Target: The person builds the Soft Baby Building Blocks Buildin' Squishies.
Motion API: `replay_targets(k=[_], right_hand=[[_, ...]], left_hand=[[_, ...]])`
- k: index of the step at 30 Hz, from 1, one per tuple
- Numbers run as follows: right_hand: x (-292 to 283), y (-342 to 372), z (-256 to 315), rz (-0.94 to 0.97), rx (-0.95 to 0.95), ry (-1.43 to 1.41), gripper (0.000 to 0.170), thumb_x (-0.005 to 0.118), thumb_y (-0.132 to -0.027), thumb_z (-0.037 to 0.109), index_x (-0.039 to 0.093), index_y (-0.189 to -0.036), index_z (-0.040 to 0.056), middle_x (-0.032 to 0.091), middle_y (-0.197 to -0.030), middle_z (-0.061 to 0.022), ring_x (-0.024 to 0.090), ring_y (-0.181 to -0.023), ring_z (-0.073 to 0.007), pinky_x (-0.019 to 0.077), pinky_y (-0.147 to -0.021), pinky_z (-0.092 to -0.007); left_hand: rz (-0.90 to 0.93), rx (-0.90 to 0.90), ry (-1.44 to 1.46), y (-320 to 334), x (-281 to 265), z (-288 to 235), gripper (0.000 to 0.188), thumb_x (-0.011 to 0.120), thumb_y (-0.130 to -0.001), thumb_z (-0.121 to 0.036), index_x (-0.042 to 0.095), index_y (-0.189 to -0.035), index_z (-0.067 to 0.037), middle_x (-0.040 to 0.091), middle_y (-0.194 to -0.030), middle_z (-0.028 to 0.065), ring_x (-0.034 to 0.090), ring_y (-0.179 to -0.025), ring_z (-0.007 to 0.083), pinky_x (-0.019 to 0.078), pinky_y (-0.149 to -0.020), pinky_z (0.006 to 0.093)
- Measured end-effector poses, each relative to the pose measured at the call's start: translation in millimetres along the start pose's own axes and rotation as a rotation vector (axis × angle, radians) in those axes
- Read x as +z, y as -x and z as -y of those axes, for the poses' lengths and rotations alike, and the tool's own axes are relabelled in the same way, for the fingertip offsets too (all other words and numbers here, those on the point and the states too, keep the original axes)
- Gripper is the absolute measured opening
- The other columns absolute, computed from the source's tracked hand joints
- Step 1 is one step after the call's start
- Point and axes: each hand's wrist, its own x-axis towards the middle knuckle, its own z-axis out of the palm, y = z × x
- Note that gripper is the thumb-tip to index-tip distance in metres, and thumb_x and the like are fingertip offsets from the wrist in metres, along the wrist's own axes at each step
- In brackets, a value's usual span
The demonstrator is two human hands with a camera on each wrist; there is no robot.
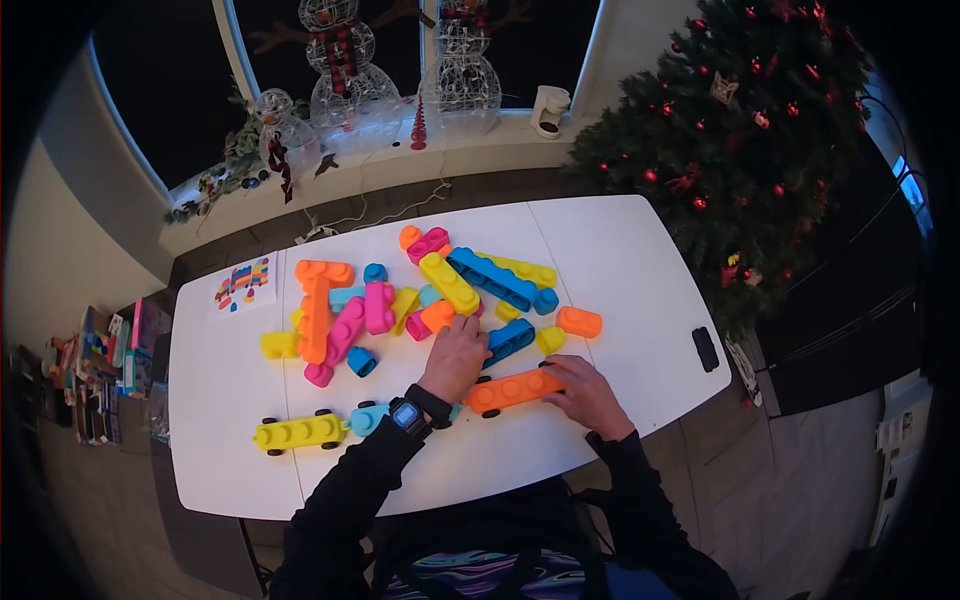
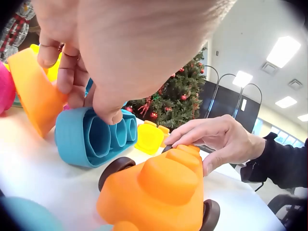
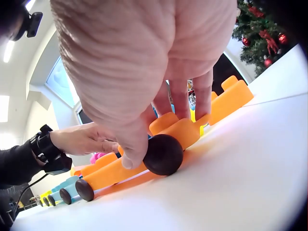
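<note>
My left hand (image 1: pixel 455 358) is at a blue block (image 1: pixel 510 343) that lies on its side. In the left wrist view its thumb presses the rim of the blue block (image 2: pixel 96 137), whose hollow underside faces the camera, and the fingers curl behind it. An orange block (image 2: pixel 36 89) stands right by those fingers. My right hand (image 1: pixel 588 395) grips the right end of a long orange wheeled block (image 1: pixel 515 390), thumb on the near side beside a black wheel (image 3: pixel 163 154). Left of it in a row stand a light blue wheeled block (image 1: pixel 368 418), partly hidden by my left wrist, and a yellow wheeled block (image 1: pixel 300 432).
Several loose blocks lie heaped mid-table, among them a long orange block (image 1: pixel 314 320), a pink block (image 1: pixel 379 307) and a long blue block (image 1: pixel 490 277). A picture sheet (image 1: pixel 243 284) lies at the back left, a black case (image 1: pixel 706 349) at the right edge of the white table (image 1: pixel 640 260).
</note>
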Motion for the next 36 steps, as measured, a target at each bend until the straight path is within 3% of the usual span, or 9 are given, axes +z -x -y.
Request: replay_targets(k=[6, 12, 14, 18, 20, 24, 36], right_hand=[[2.1, 1.3, -1.7, -0.006, 0.007, -0.03, 0.052, 0.095, -0.09, 0.019, 0.078, -0.136, 0.0013, 0.074, -0.146, -0.0145, 0.069, -0.137, -0.0349, 0.0583, -0.115, -0.0444], [4.6, 4.1, -3.2, -0.01, 0.042, -0.066, 0.054, 0.095, -0.091, 0.019, 0.077, -0.139, 0.0006, 0.072, -0.149, -0.0146, 0.068, -0.138, -0.0348, 0.0581, -0.116, -0.0439], [5.4, 4.8, -3.4, -0.008, 0.063, -0.073, 0.055, 0.095, -0.092, 0.019, 0.076, -0.139, 0.0004, 0.072, -0.15, -0.0145, 0.068, -0.139, -0.0347, 0.0579, -0.117, -0.0437], [7.0, 6.3, -5.2, 0.0, 0.113, -0.062, 0.057, 0.095, -0.092, 0.02, 0.075, -0.142, 0.0, 0.071, -0.152, -0.0146, 0.067, -0.141, -0.0343, 0.0573, -0.119, -0.0434], [7.1, 6.8, -5.8, -0.008, 0.114, -0.076, 0.058, 0.096, -0.092, 0.02, 0.075, -0.142, 0.0001, 0.071, -0.152, -0.0147, 0.067, -0.141, -0.0342, 0.0571, -0.119, -0.0433], [5.3, 5.2, -4.8, -0.009, 0.125, -0.115, 0.06, 0.096, -0.091, 0.02, 0.074, -0.143, 0.0004, 0.071, -0.152, -0.0148, 0.067, -0.142, -0.0341, 0.0568, -0.12, -0.0429], [7.1, 5.7, -6.8, -0.008, 0.116, -0.118, 0.064, 0.099, -0.089, 0.019, 0.074, -0.144, -0.0013, 0.07, -0.153, -0.015, 0.067, -0.141, -0.034, 0.0568, -0.12, -0.0425]], left_hand=[[0.049, -0.045, 0.04, 5.8, -8.4, -11.7, 0.029, 0.087, -0.096, -0.02, 0.076, -0.115, -0.001, 0.067, -0.126, 0.0164, 0.063, -0.123, 0.0356, 0.0528, -0.103, 0.0465], [0.158, -0.089, 0.164, 8.4, -15.0, -21.7, 0.039, 0.087, -0.096, -0.02, 0.066, -0.125, -0.003, 0.067, -0.127, 0.0172, 0.065, -0.124, 0.0369, 0.0506, -0.107, 0.0467], [0.279, -0.167, 0.22, 7.2, -20.0, -22.3, 0.042, 0.088, -0.096, -0.021, 0.063, -0.127, -0.006, 0.068, -0.13, 0.0191, 0.068, -0.12, 0.0386, 0.0516, -0.105, 0.0489], [0.24, -0.184, 0.353, 15.1, -33.7, -22.4, 0.042, 0.085, -0.098, -0.015, 0.063, -0.132, -0.005, 0.068, -0.133, 0.0208, 0.072, -0.12, 0.0404, 0.0536, -0.104, 0.0486], [0.144, -0.217, 0.507, 25.5, -38.5, -26.8, 0.05, 0.085, -0.097, -0.008, 0.062, -0.141, -0.004, 0.065, -0.137, 0.0196, 0.068, -0.128, 0.0421, 0.0564, -0.108, 0.0491], [0.097, -0.147, 0.551, 43.4, -41.9, -38.3, 0.06, 0.086, -0.096, -0.003, 0.064, -0.151, -0.001, 0.061, -0.143, 0.0193, 0.065, -0.135, 0.0422, 0.0557, -0.116, 0.0468], [0.106, -0.091, 0.593, 47.6, -38.2, -43.8, 0.051, 0.092, -0.091, -0.005, 0.066, -0.134, -0.001, 0.062, -0.144, 0.0187, 0.068, -0.13, 0.0429, 0.059, -0.111, 0.0499]])
